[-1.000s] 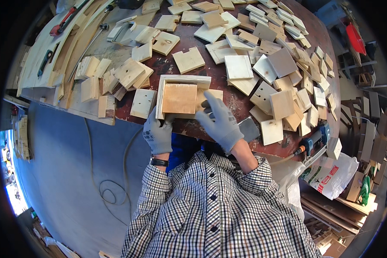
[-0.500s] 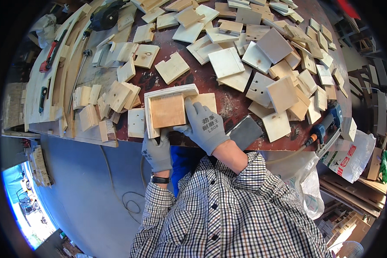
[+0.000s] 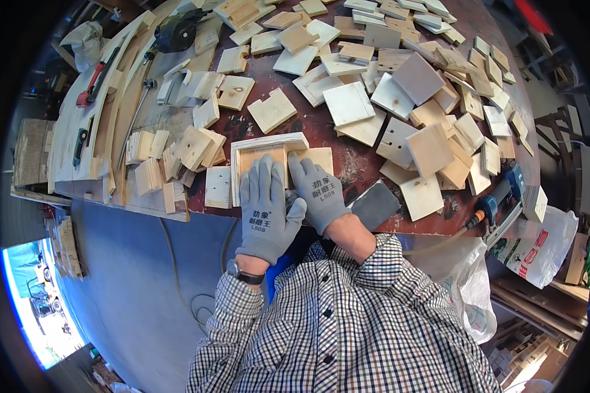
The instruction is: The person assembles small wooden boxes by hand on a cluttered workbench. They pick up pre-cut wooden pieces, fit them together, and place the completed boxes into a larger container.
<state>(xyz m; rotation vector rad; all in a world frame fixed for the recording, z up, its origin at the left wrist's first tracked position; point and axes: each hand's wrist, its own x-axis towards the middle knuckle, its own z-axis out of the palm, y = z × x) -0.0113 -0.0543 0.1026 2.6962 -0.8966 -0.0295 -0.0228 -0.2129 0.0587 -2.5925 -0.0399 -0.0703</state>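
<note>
An L-shaped pale wooden corner frame (image 3: pixel 269 141) lies near the bench's front edge, with a square wooden block (image 3: pixel 270 154) set inside its angle. My left hand (image 3: pixel 267 209), in a grey glove, rests flat across the block with its fingers stretched out and covers most of it. At the block's right side, my gloved right hand (image 3: pixel 316 193) holds its edge; its thumb is largely hidden beside the left hand. A pale board (image 3: pixel 321 157) shows behind the right fingers, and another small board (image 3: pixel 217 187) lies left of the frame.
Many loose wooden pieces (image 3: pixel 347 105) cover the dark red bench (image 3: pixel 242 124). A dark flat pad (image 3: pixel 375 205) lies right of my right hand. A blue air tool (image 3: pixel 505 187) with a hose sits at the right edge. Long planks (image 3: pixel 111 118) with a red-handled tool (image 3: pixel 93 88) run along the left.
My left hand has come up from the frame's lower left corner and now lies flat over the block. The right hand stays at the block's right side. The view has shifted slightly.
</note>
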